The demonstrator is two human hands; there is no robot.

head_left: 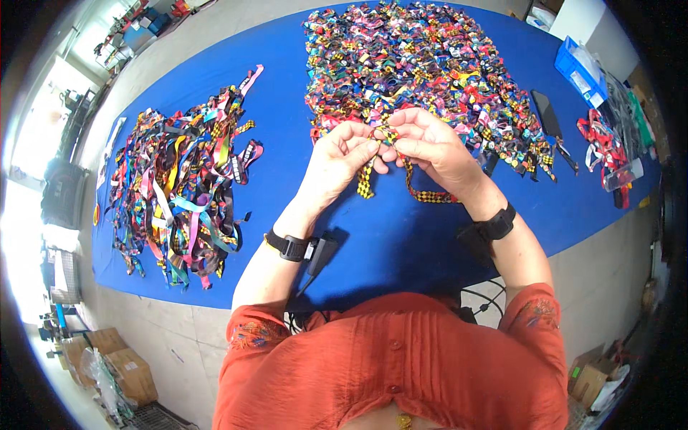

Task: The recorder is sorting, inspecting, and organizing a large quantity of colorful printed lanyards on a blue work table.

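Over the blue-covered table [279, 115], my left hand [337, 161] and my right hand [441, 150] meet, fingertips pinched on one yellow-and-black checkered ribbon [365, 183]. One short end hangs below the left fingers, and a longer length loops down beneath my right hand. Fingers partly cover the middle of the ribbon, so I cannot tell whether it is knotted there. Just beyond my hands spreads a broad, dense layer of bunched multicoloured ribbons [401, 64]. To the left lies a looser heap of long patterned ribbons [179, 186].
At the right of the table are a dark phone-like slab [546, 113], a blue plastic crate [579, 72] and a tangle of red and white straps [605, 147]. Cardboard boxes [125, 369] stand on the floor at lower left. Both wrists wear black bands with attached devices.
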